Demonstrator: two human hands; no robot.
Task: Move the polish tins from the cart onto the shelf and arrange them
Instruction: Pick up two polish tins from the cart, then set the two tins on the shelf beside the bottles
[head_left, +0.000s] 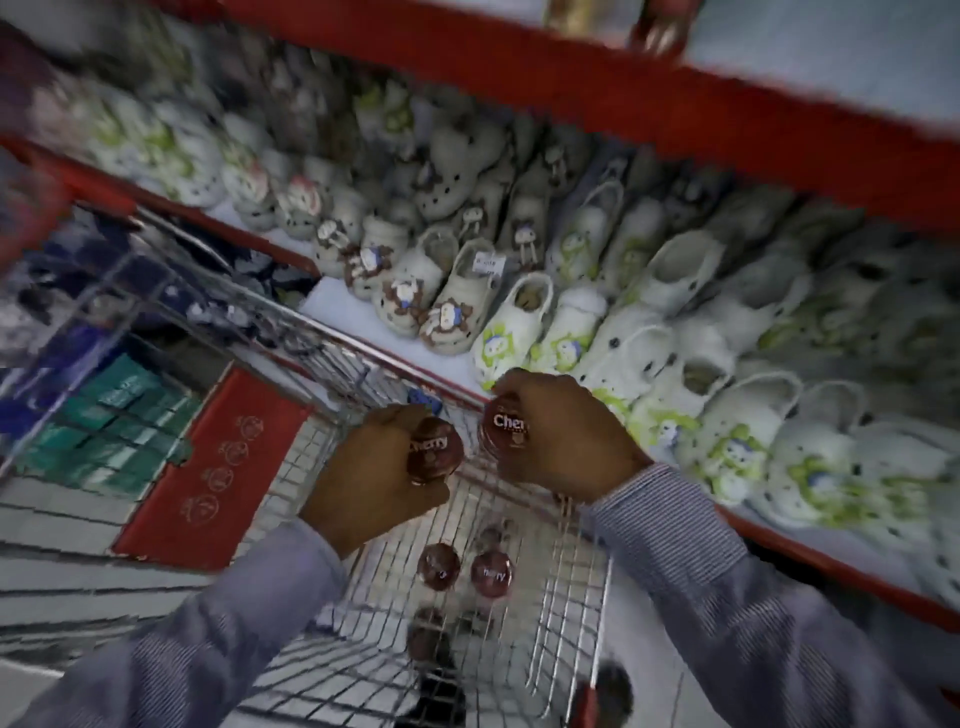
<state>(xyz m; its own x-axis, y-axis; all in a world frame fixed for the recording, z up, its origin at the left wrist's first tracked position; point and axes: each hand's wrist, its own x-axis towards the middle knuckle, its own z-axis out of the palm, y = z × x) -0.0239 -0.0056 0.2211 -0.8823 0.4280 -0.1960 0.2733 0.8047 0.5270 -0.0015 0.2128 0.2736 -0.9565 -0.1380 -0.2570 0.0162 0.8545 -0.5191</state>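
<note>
My left hand grips a stack of round dark-red polish tins with white lettering on the top lid. A second stack of the same tins is held in my right hand. Both hands hover above the wire cart, close to the shelf's red front edge. Several more red tins lie on the cart's wire floor below my hands. The picture is blurred.
The shelf beside the cart is packed with rows of white and beige clogs. A red upper shelf edge runs overhead. A red mat and green boxes lie left of the cart.
</note>
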